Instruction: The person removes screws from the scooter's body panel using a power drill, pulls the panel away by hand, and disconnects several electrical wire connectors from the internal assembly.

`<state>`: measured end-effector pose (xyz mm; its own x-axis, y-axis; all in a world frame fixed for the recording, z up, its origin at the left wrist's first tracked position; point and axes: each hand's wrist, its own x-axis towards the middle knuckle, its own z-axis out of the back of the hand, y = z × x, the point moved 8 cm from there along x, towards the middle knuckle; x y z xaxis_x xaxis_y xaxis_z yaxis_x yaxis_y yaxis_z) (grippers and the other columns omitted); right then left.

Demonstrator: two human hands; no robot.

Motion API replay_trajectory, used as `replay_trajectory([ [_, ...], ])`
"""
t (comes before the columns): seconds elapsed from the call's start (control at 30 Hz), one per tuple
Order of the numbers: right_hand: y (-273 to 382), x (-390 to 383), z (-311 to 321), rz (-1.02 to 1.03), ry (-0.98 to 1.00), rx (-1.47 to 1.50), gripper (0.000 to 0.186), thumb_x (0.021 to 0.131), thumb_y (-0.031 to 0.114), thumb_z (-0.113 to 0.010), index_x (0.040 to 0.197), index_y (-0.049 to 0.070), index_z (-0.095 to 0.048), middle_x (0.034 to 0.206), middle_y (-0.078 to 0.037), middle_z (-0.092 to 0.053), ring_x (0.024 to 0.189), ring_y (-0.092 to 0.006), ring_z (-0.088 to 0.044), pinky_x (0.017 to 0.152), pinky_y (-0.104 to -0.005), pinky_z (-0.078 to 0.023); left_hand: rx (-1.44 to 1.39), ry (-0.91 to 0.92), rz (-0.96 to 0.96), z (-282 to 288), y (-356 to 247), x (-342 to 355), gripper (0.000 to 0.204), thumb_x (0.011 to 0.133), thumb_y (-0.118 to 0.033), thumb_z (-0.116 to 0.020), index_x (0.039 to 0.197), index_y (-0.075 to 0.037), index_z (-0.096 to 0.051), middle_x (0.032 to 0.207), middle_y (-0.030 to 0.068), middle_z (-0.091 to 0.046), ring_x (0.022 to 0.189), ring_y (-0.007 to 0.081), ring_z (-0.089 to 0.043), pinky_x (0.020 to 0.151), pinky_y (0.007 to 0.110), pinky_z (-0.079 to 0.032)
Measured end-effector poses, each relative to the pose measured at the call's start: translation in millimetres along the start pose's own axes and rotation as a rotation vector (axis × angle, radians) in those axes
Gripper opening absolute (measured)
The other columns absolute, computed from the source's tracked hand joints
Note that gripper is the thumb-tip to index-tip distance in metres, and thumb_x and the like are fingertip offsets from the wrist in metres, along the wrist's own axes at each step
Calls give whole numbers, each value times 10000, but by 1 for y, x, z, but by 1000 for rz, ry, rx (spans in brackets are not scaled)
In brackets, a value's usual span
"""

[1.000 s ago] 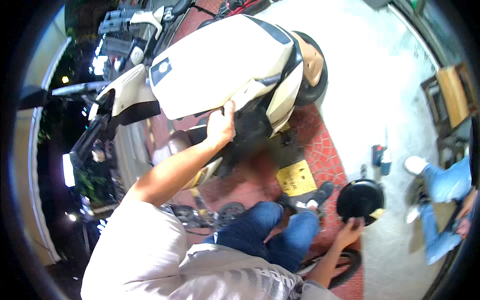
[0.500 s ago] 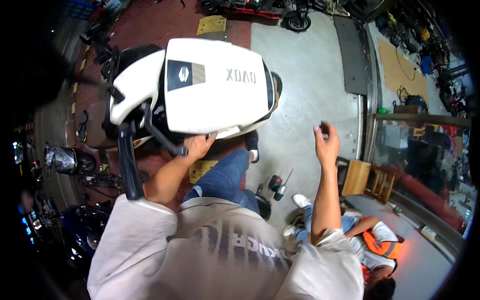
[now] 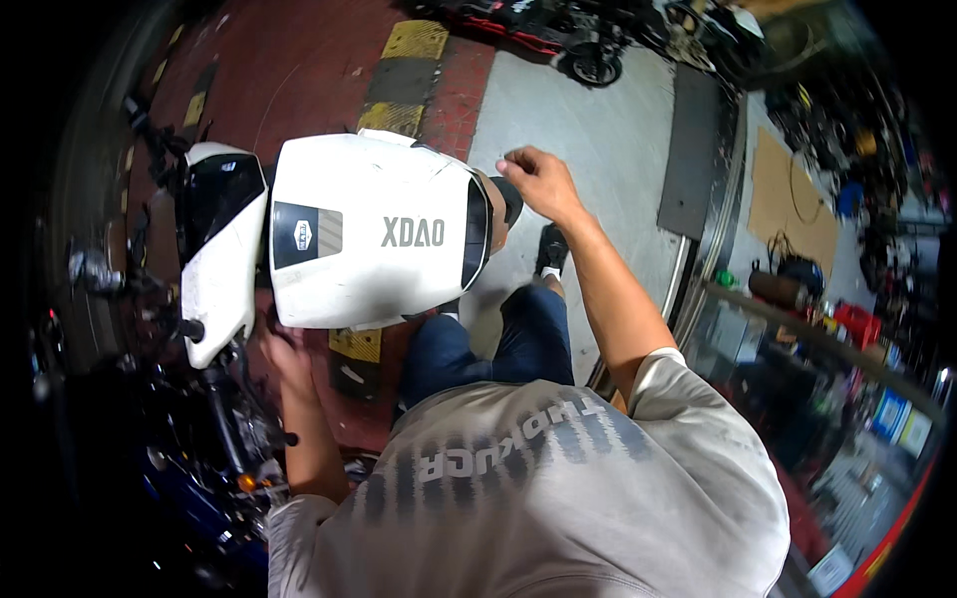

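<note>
In front of me stands a white motorbike (image 3: pixel 359 229) with a broad smooth body panel and a black-and-grey patch on it. Its white front cowl (image 3: pixel 224 264) is at the left, with a dark glossy section, and a black handlebar grip (image 3: pixel 227 429) points toward me. My left hand (image 3: pixel 286 351) is at the near side, in the gap by the cowl and panel; motion smears its fingers. Over the far right end of the bike, by a tan-and-black part, my right hand (image 3: pixel 541 182) hangs in the air with loosely bent fingers, holding nothing visible.
Yellow-and-black ramp strips (image 3: pixel 414 45) cross the red floor beyond the bike. A dark blue motorcycle (image 3: pixel 199 498) stands close at my left. To the right are a grey mat (image 3: pixel 688 149) and a glass showcase (image 3: pixel 788 399). More bikes line the far side.
My view has turned and I have shifted along the bike. The right hand has come over to the bike's right end. My left hand has left the panel's near edge. The seated person is out of view.
</note>
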<state>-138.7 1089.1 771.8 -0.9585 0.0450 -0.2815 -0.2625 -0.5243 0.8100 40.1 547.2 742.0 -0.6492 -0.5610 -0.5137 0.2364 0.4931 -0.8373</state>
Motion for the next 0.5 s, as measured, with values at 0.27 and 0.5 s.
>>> replay_trajectory([
  [0.27, -100, 27, 1, -77, 489, -267, 419, 899, 460, -696, 980, 50, -717, 955, -148, -739, 942, -331, -697, 831, -433, -536, 385, -594, -271, -67, -19, -49, 484, 965, -297, -581, 1185, 128, -647, 1178, 225, -690, 954, 335, -721, 784, 448, -605],
  [0.5, -92, 108, -34, -13, 604, -219, 682, 913, 660, -607, 984, -6, -735, 937, -198, -730, 950, -316, -694, 873, -427, -521, 410, -678, -179, -36, -10, -23, 507, 951, -309, -568, 1174, 137, -659, 1188, 228, -692, 1007, 311, -690, 867, 412, -550],
])
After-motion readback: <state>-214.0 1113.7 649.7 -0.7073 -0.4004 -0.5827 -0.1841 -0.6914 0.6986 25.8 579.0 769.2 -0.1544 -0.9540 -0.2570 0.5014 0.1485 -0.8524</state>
